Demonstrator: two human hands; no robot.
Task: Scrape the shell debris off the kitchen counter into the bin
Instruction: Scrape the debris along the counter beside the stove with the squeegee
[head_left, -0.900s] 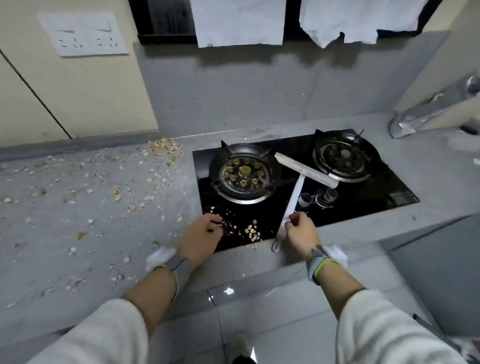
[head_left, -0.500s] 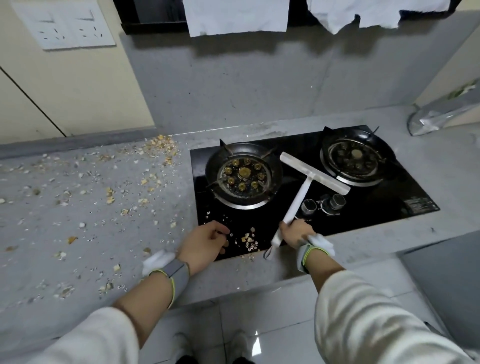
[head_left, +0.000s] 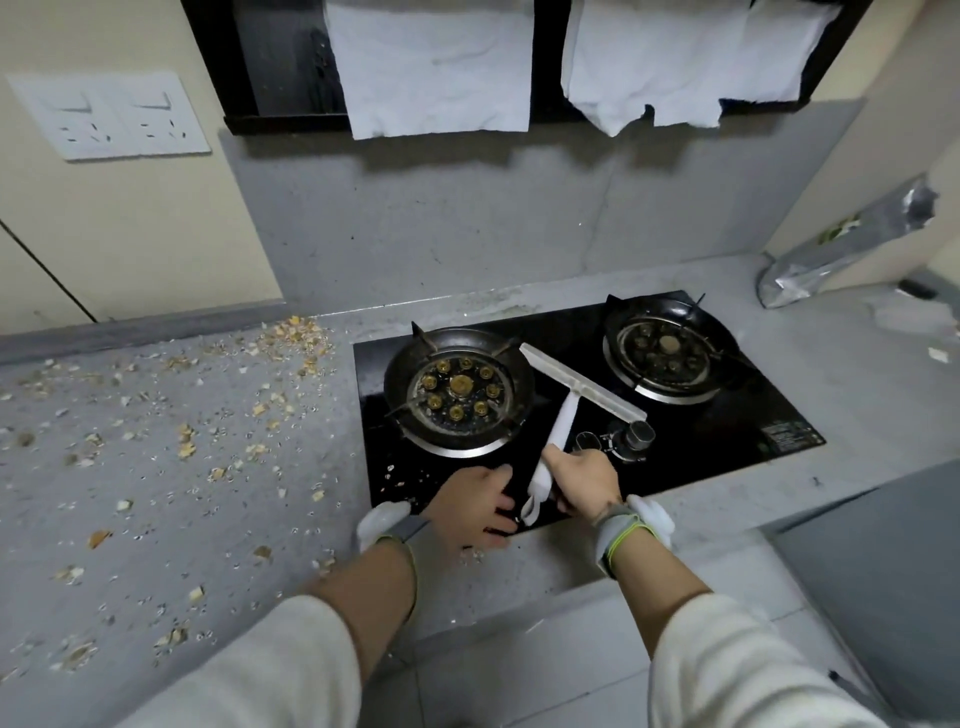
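Debris (head_left: 182, 447) litters the counter (head_left: 156, 519) as the right hand (head_left: 582, 480) grips a white scraper (head_left: 563, 410) over the hob; the left hand (head_left: 475, 506), open, cups crumbs at its front edge (no bin visible). Sweeping likely follows.

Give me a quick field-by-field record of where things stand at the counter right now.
tool: white scraper, blade resting on the stove between the two burners
right hand: closed around the scraper handle
left hand: palm down at the stove's front edge, holding nothing that shows
debris: shell bits scattered over the grey counter left of the stove, a few on the stove's front left corner
bin: not in view
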